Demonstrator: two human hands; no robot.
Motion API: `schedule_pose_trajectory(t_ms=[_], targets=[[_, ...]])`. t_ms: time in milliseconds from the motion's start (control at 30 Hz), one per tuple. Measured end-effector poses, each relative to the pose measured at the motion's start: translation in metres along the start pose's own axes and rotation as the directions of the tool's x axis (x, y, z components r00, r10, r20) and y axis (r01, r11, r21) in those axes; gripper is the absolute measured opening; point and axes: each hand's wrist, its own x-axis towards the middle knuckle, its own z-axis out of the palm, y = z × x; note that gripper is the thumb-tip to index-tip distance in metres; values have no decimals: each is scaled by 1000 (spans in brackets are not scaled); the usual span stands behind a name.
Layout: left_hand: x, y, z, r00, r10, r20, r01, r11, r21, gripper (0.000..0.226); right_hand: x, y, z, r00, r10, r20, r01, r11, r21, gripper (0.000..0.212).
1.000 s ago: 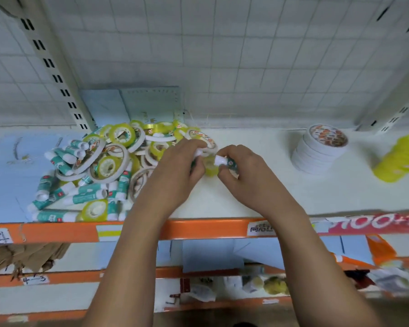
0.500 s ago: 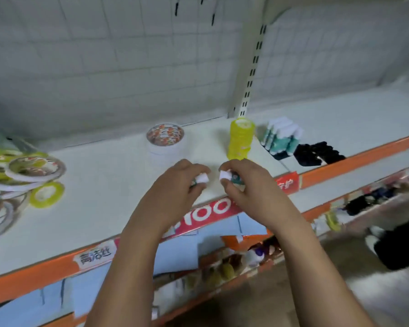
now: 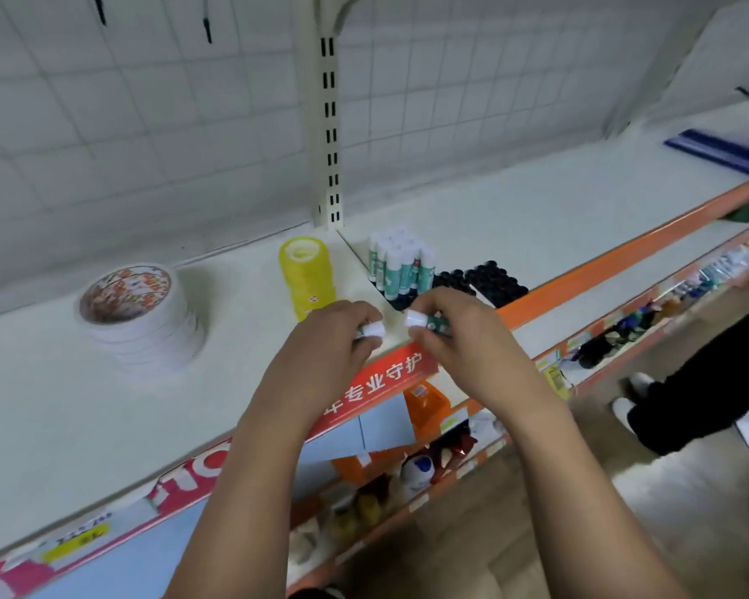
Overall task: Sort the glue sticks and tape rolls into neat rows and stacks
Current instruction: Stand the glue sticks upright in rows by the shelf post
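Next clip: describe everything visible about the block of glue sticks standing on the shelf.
The block of glue sticks stands upright on the white shelf, packed tight in rows right of the slotted post. White caps face up; the bodies look plastic, with teal-and-white labels. Black-capped items crowd its front right side; the yellow tape stack stands apart on its left. Neither hand touches it: nearer the camera the left hand grips a loose glue stick and the right hand a second glue stick.

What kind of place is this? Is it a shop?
Probably a stationery shop: the shelf has an orange label rail along its front, and it holds a stack of yellow tape rolls and a block of upright glue sticks.
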Motion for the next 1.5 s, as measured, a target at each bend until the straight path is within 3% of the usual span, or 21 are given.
schedule_pose_trajectory(t_ms=[300,600,867,1033,1200,1367,1500], targets=[[36,-7,14,993,65,100,-62,997,-37,19,24,12,1,1000,21,-14,-21,999,-24,16],[55,1,28,982,74,175,-85,995,56,18,37,33,-4,999,31,40,-31,999,-8,19],[70,14,30,992,-72,-108,60,992,-107,5,56,51,-16,988,-77,131,71,996,50,21],[69,29,33,969,-169,-178,121,960,-252,4,63,57,-21,975,-167,145,151,981,120,23],[67,43,33,932,-238,-274,154,943,-295,8,68,68,-26,969,-175,173,134,965,226,26],[69,54,30,877,-147,-457,71,981,-178,14,78,84,-30,985,-134,112,104,966,238,16],[76,60,37,859,-44,-511,39,999,-21,13,90,90,-27,996,-83,15,78,975,210,16]])
